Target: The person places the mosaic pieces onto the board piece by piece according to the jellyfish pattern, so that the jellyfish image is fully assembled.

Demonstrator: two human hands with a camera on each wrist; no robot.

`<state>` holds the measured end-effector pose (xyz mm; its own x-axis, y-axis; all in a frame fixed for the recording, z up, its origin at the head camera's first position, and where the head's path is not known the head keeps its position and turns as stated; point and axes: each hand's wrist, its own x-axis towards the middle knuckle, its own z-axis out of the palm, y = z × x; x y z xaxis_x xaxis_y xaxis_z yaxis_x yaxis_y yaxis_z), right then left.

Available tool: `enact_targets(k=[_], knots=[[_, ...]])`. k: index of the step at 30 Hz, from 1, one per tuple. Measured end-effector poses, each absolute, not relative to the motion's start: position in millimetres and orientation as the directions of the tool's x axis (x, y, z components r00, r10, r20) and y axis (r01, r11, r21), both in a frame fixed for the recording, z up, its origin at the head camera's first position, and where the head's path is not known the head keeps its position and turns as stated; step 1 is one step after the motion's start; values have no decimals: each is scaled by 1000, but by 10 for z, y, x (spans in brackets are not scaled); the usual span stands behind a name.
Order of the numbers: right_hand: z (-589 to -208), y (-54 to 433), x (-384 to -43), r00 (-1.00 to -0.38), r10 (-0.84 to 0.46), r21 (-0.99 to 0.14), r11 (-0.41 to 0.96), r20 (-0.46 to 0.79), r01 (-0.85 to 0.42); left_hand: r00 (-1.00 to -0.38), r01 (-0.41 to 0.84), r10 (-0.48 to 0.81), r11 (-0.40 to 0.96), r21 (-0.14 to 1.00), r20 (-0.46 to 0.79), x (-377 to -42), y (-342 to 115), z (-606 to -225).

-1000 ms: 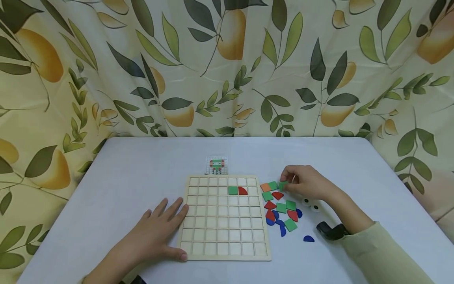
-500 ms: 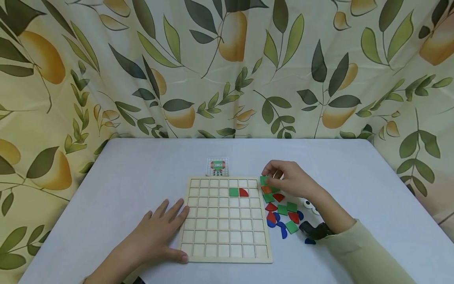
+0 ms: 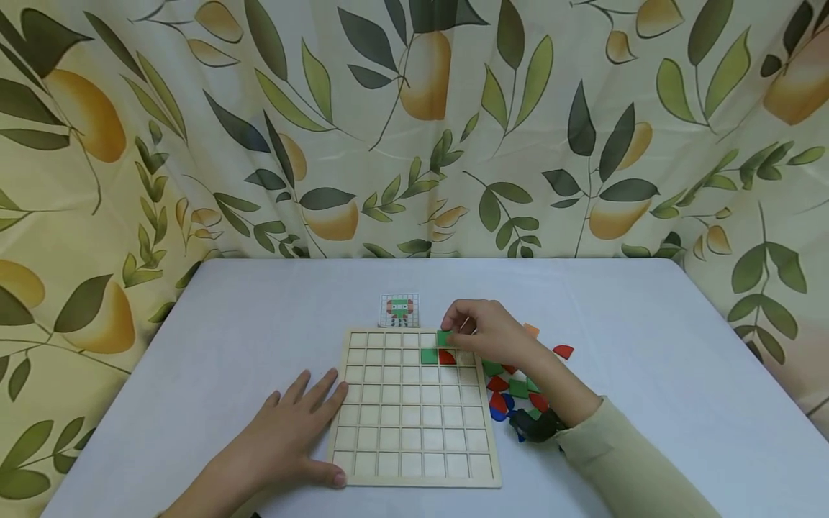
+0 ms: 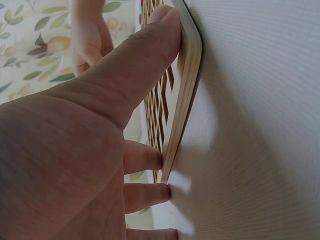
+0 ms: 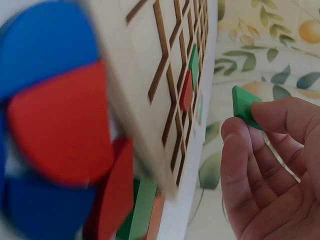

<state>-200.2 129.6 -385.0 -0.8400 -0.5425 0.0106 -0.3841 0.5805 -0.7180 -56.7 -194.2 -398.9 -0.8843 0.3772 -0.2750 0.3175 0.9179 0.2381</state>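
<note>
A wooden grid board [image 3: 401,432] lies on the white table, with one green square [image 3: 429,356] and one red quarter-circle piece [image 3: 447,357] side by side in its cells. My right hand [image 3: 488,332] pinches another green square [image 5: 245,106] between thumb and fingertips, over the top row near the board's far right corner. At the board's left edge my left hand [image 3: 291,428] rests with spread fingers. In the left wrist view its thumb [image 4: 155,40] lies on the rim and the other fingertips touch along the side.
A small pattern card [image 3: 399,310] lies just beyond the board's far edge. Right of the board are scattered green, blue and red pieces [image 3: 497,384], partly hidden under the right forearm. An orange piece [image 3: 531,330] and a red one [image 3: 563,351] lie farther out. A leaf-print curtain [image 3: 414,144] hangs behind.
My right hand has carried the green square leftward from the loose pieces to above the board's top row. The left hand stays at the board's edge.
</note>
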Motion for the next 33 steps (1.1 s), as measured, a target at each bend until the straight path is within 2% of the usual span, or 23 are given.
enact_targets(k=[7,16,33], knots=[[-3911,1082,-2016,-812,-583,-719,567,-7,-401,-882,325,381,918,229,-278,-563,-1946,-3998],[-3999,903,-2040,-747,-665,-700,542,-20,-464,-878,321,384,916,242,-287,-580,-1955,-3986],[-3983,829,-2026,-732,-675,-658,590,-86,-467,-879,304,364,925,226,-308,-609,-1941,-3983]])
